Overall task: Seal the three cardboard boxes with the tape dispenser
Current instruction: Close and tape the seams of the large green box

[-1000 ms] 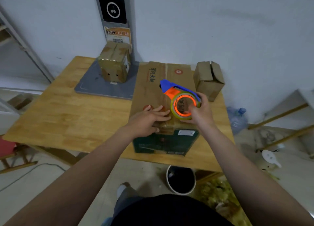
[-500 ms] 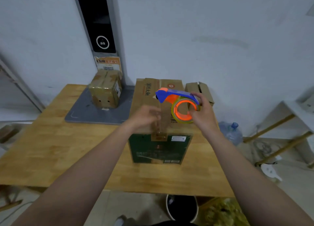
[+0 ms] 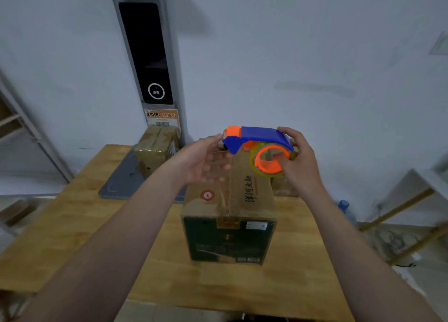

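The tall brown cardboard box with a green front [image 3: 242, 193] stands close to the near edge of the wooden surface [image 3: 72, 224]. A wide stretch of wood lies to its left, a narrower strip to its right. At the back left, a small taped cardboard box [image 3: 156, 144] sits on a grey plate [image 3: 121, 181].

Half a second ago the left hand lay on the tall box's top and the blue-and-orange tape dispenser [image 3: 257, 140] hung just over it. Now both hands are raised above the box's far end.

The dispenser's long axis runs left to right, roughly level, with the orange nose to the left and the roll's open core facing the camera. The right hand [image 3: 300, 161] grips it, fingers curled over the blue cover and roll. The left hand [image 3: 201, 164] is blurred, its fingers loosely spread beside the nose and holding nothing; contact is unclear.
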The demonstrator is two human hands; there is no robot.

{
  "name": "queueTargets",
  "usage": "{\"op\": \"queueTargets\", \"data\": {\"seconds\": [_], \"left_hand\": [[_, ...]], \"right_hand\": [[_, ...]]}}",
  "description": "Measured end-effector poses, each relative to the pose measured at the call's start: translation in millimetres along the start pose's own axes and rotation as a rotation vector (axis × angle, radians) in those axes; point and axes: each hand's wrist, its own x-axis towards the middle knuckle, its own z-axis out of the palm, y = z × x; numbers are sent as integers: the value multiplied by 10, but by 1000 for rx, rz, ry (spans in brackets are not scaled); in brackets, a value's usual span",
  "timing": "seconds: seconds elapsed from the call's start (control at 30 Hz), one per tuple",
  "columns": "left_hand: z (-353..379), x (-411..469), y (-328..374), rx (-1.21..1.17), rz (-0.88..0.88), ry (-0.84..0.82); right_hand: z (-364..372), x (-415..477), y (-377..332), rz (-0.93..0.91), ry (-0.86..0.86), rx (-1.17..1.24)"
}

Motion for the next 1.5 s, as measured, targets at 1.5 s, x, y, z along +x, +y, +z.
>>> {"op": "queueTargets", "data": {"seconds": [1.5], "left_hand": [[-713, 175, -1146, 432, 273, 604]], "right_hand": [[-82, -505, 783, -63, 103, -305]]}}
